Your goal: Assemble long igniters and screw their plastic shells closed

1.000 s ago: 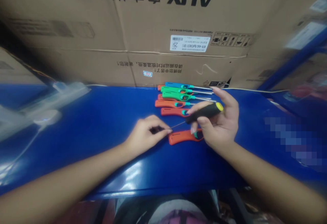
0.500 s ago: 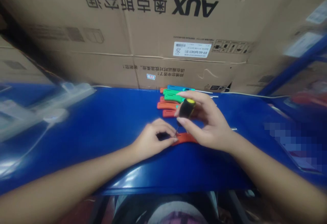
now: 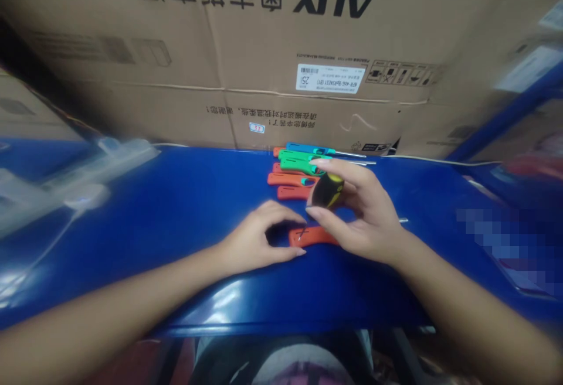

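Note:
My right hand (image 3: 363,215) grips a screwdriver (image 3: 326,190) by its black and yellow handle, held tilted. Its thin tip reaches down over the end of an orange long-nosed lighter (image 3: 314,235) lying on the table. Whether the tip touches the lighter I cannot tell. Part of that lighter is hidden behind my right hand, and its metal tube shows beyond. On the left, my left hand (image 3: 259,237) is open, thumb and forefinger apart around the lighter's handle end. Just behind are several more lighters (image 3: 288,179) in orange, red, green and blue, laid side by side.
A large cardboard box (image 3: 246,57) stands along the back of the blue table (image 3: 211,191). To the left lies a clear plastic strip-like thing (image 3: 127,165) with a white cable (image 3: 53,256). A blurred flat object (image 3: 514,262) lies at the right.
My left thumb and forefinger have spread apart from the lighter's end. The screwdriver handle has tilted and shifted slightly right with my right hand. The view has shifted slightly.

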{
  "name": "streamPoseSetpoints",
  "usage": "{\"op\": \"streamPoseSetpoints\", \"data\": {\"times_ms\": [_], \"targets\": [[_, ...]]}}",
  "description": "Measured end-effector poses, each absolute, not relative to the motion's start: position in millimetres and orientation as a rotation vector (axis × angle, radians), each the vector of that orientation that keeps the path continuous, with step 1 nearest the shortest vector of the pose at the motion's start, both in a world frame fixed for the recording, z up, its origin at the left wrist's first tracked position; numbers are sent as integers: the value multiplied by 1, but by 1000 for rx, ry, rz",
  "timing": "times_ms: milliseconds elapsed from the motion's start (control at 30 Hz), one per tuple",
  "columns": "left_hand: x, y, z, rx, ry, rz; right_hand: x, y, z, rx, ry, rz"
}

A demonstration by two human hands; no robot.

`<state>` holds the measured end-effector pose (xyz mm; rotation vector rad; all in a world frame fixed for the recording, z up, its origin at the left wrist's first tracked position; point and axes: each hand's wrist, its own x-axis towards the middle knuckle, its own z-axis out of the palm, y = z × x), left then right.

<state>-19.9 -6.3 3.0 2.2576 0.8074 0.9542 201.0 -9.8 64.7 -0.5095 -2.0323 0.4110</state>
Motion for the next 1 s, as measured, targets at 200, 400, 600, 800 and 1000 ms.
{"op": "streamPoseSetpoints", "data": {"times_ms": [200, 400, 600, 800, 1000], "targets": [[-24, -6, 1, 2292, 866, 764, 200, -8, 61, -485, -2020, 395], [-25, -7, 3, 2347, 826, 716, 198, -6, 58, -492, -2055, 401], [-24, -7, 4, 2364, 822, 724, 199, -5, 56, -503, -2078, 389], [-25, -7, 1, 2358, 832, 719, 200, -5, 53, -489, -2100, 374], [-25, -6, 1, 2357, 820, 727, 201, -4, 52, -496, -2107, 368]]}}
